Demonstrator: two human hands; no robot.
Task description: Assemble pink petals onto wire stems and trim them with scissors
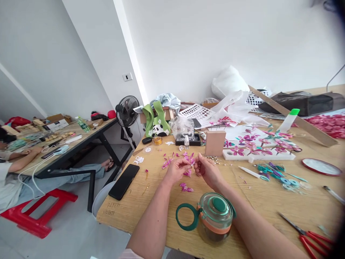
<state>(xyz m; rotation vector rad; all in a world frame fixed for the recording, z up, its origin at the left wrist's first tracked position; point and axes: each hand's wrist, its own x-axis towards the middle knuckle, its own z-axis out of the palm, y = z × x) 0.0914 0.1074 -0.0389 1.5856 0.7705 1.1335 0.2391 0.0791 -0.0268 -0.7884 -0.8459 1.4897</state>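
Both hands meet above the wooden table, fingertips close together. My left hand [176, 169] is closed in a pinch on a small pink-purple artificial flower [192, 160]. My right hand [209, 172] pinches beside the same flower; whatever its fingertips hold is too small to make out. Loose pink petals [167, 162] lie behind and below the hands, with another petal cluster [185, 187] nearer me. A glass teapot [215, 219] with a green lid and handle stands by my right forearm. Beyond the right hand rises a tan block [215, 143], with small beads [214, 158] at its foot.
A black phone [124, 181] lies at the left edge. To the right are a white foam block [258, 154] bearing pink flowers, a white glue pen [253, 172], ribbon spools [289, 182] and red-handled scissors [309, 235]. A co-worker's arm [25, 159] rests on the other table.
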